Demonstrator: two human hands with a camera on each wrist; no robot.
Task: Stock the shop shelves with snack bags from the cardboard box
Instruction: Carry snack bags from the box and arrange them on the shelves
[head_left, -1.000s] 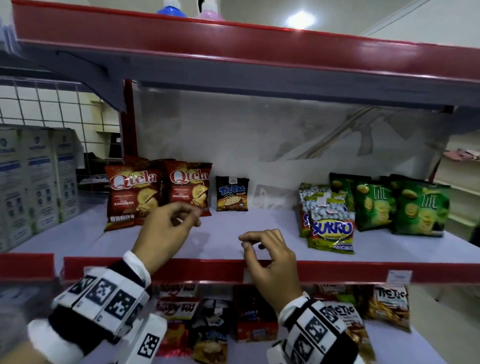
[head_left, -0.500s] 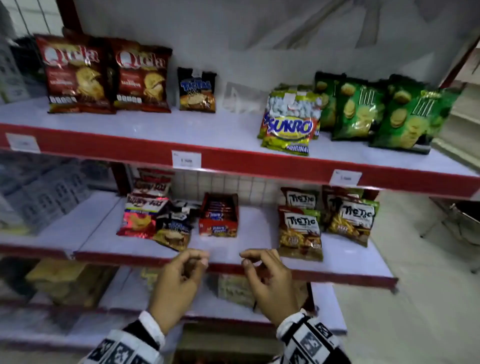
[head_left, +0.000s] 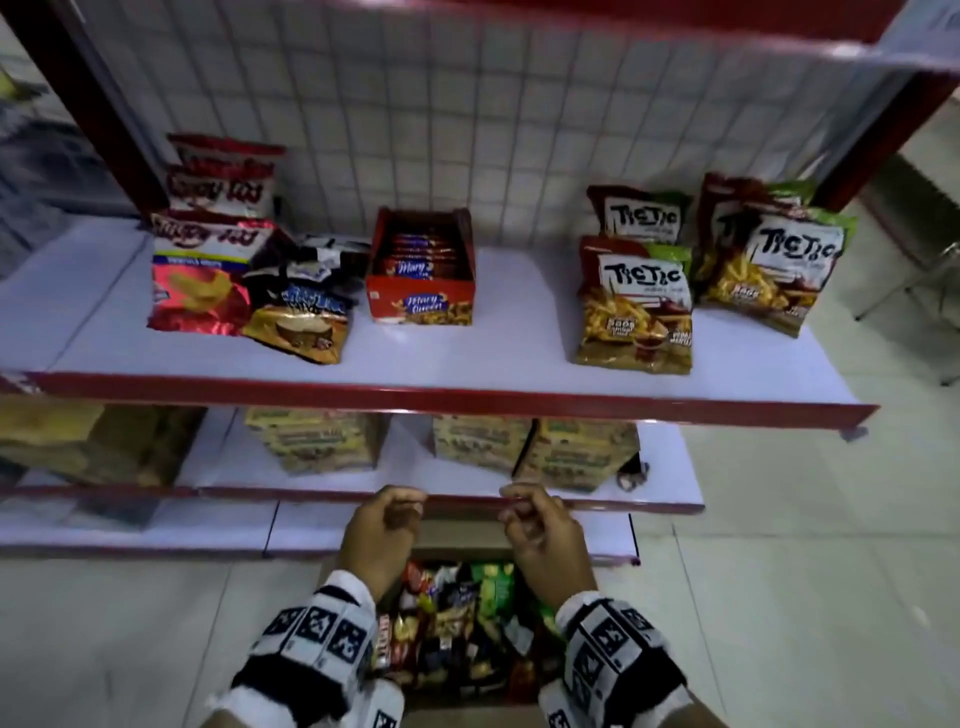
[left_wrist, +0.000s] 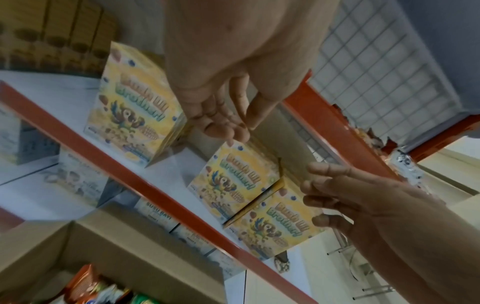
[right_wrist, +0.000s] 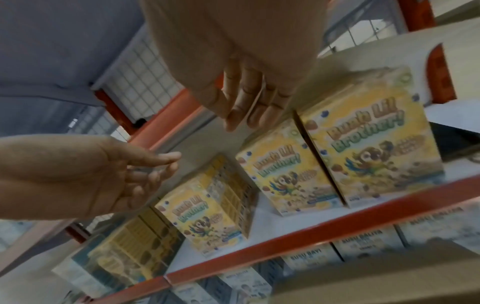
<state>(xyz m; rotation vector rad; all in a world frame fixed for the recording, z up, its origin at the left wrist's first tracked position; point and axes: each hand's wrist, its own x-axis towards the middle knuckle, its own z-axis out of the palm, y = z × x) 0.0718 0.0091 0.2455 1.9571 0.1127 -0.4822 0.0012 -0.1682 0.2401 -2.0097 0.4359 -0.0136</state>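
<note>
An open cardboard box (head_left: 457, 538) stands on the floor before the shelves, filled with mixed snack bags (head_left: 457, 618). Both my hands hover just above its far rim, empty. My left hand (head_left: 400, 512) is loosely curled, and the left wrist view shows its relaxed fingers (left_wrist: 221, 125) holding nothing. My right hand (head_left: 519, 514) is a little to its right, fingers (right_wrist: 244, 111) also slack and empty. The middle shelf (head_left: 493, 343) carries Tic Tic bags (head_left: 636, 306) at the right and red chip bags (head_left: 202, 280) at the left.
A red Mary Queen display carton (head_left: 421, 270) stands mid-shelf beside a fallen small dark bag (head_left: 301, 322). Yellow cereal boxes (head_left: 317, 441) fill the low shelf behind my hands. Red shelf edges (head_left: 467, 402) jut out above the box. Tiled floor lies to the right.
My view has dropped from the top shelf to the floor box. Both hands came down from top-shelf height to just above the box, still empty.
</note>
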